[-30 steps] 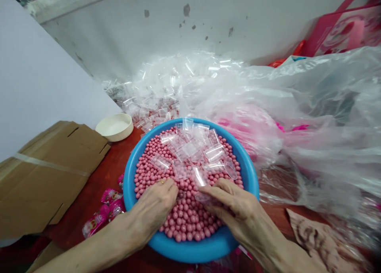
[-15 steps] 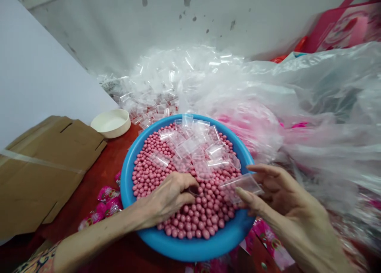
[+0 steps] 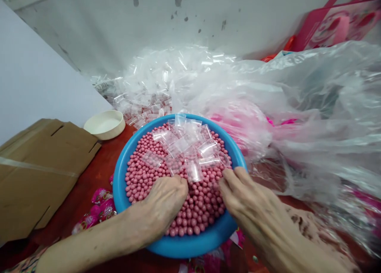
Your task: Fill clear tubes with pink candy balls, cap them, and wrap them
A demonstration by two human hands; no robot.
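A blue basin (image 3: pixel 125 173) on the red table is full of small pink beads (image 3: pixel 143 177). Several small clear plastic bags (image 3: pixel 184 142) lie on the beads at its far side. My left hand (image 3: pixel 166 201) rests palm down on the beads in the middle, fingers curled into them, fingertips hidden. My right hand (image 3: pixel 247 203) lies at the basin's right rim, its fingers bent down onto the beads just below the clear bags. What either hand holds is hidden beneath the fingers.
A heap of clear bags (image 3: pixel 154 86) lies behind the basin and a large crumpled plastic sheet (image 3: pixel 312 118) to the right. A flattened cardboard box (image 3: pixel 38 173) and a cream bowl (image 3: pixel 104 124) sit left. Pink wrapped sweets (image 3: pixel 99 205) lie by the basin's left side.
My right hand, which held a clear bag up at the right of the basin half a second ago, has come back down onto the beads. My left hand stayed in the beads.
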